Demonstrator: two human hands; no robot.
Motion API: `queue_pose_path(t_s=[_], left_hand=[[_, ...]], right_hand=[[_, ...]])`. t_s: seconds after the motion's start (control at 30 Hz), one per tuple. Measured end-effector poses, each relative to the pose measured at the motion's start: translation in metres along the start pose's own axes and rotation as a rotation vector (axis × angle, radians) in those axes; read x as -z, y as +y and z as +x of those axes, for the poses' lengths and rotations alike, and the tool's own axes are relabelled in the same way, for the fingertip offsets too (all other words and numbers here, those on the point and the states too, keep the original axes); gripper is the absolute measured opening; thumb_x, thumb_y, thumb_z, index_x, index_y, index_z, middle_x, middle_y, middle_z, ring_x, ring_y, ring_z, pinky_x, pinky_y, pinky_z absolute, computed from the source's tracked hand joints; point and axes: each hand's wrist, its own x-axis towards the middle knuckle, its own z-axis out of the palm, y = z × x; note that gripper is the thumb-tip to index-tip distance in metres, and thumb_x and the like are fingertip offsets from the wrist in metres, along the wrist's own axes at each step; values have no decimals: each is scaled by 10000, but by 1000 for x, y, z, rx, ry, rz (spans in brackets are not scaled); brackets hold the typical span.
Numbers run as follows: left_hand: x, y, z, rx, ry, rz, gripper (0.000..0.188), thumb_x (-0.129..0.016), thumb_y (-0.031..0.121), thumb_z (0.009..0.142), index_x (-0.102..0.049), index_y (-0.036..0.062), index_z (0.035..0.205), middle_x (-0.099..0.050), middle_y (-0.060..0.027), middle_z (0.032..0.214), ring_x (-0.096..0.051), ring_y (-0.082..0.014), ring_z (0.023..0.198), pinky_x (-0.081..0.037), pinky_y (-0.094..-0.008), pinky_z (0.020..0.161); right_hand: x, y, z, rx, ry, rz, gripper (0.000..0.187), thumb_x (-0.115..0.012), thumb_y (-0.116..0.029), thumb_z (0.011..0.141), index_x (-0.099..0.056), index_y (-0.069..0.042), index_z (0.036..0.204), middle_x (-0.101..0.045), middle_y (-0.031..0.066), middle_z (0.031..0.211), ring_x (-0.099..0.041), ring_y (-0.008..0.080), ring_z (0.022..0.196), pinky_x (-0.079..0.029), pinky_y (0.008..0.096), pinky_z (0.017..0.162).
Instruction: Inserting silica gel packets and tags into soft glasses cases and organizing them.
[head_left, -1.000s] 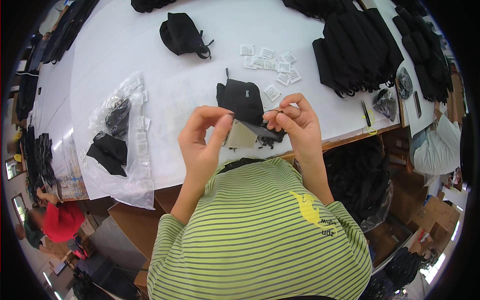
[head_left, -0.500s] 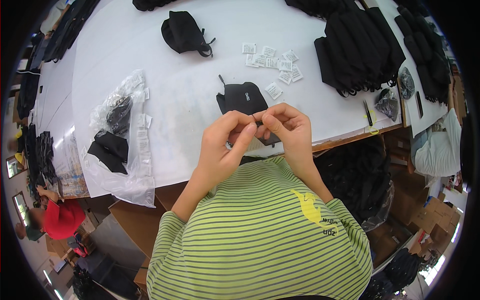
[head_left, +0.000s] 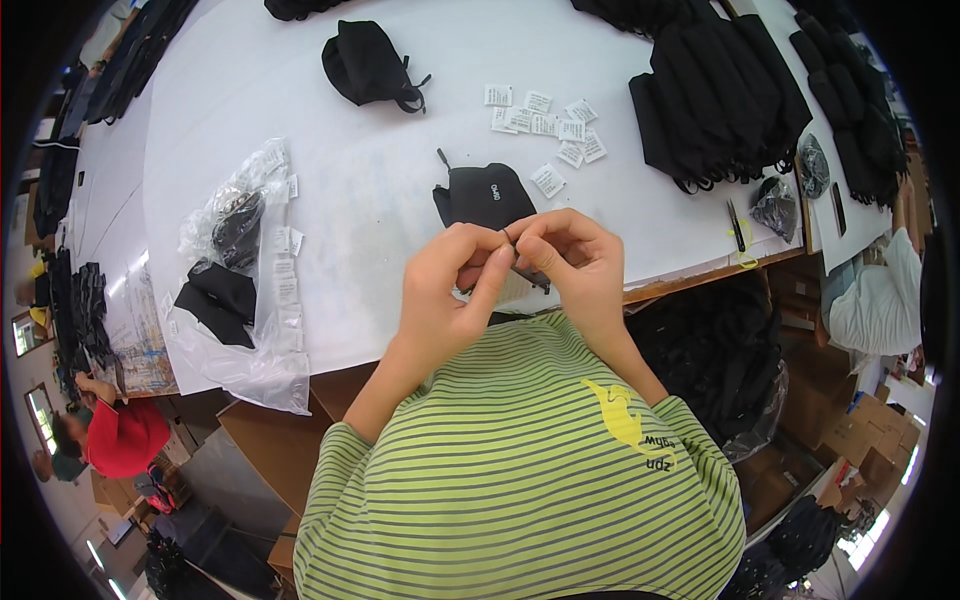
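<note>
A small black fabric pouch (head_left: 487,193) with a white print lies on the table just beyond my hands, and a short pull sticks out at its far left corner. My left hand (head_left: 442,287) and my right hand (head_left: 578,262) meet at its near edge. Between them, thumbs and forefingers pinch a thin black cord (head_left: 508,241); the fingers cover most of it. Whether the cord is joined to the pouch cannot be seen. Beyond and right of the pouch are scattered several small white printed packets (head_left: 544,125).
Another black pouch (head_left: 368,65) lies farther back. At left sits a clear plastic bag (head_left: 275,345) with black pieces and white packets. Black pouches (head_left: 715,95) are stacked at right, near yellow-handled snips (head_left: 738,228) by the table edge (head_left: 690,277). A person in red (head_left: 125,437) is far left.
My right fingers have shifted slightly around the cord, and more of it shows between the fingertips. Both hands stay in nearly the same place; the pouch has hardly moved.
</note>
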Motion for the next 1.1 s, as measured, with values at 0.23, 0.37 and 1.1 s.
queue_pose_path(t_s=[0.23, 0.37, 1.1], left_hand=[[8, -9, 4, 142, -158, -234, 101, -660, 71, 832, -579, 13, 815, -553, 3, 699, -455, -47, 612, -349, -201, 547], [9, -21, 0, 306, -224, -482, 136, -682, 74, 818, -554, 29, 812, -564, 12, 703, -466, -37, 630, -359, -199, 562], [-25, 2, -19, 146, -597, -50, 182, -719, 156, 789, -580, 44, 818, -556, -19, 728, -523, -98, 614, -427, -243, 563]], right_hand=[[7, 3, -2, 111, -78, -98, 72, -684, -50, 813, -629, -4, 819, -623, 20, 807, -587, 78, 742, -463, 206, 671], [6, 8, -4, 46, -169, 34, 76, -670, -64, 834, -610, -21, 817, -559, -10, 779, -524, 62, 692, -429, 203, 619], [25, 50, 30, 281, -346, -1160, 453, -762, -267, 669, -541, -71, 1013, -511, 97, 1071, -510, 274, 1017, -429, 385, 818]])
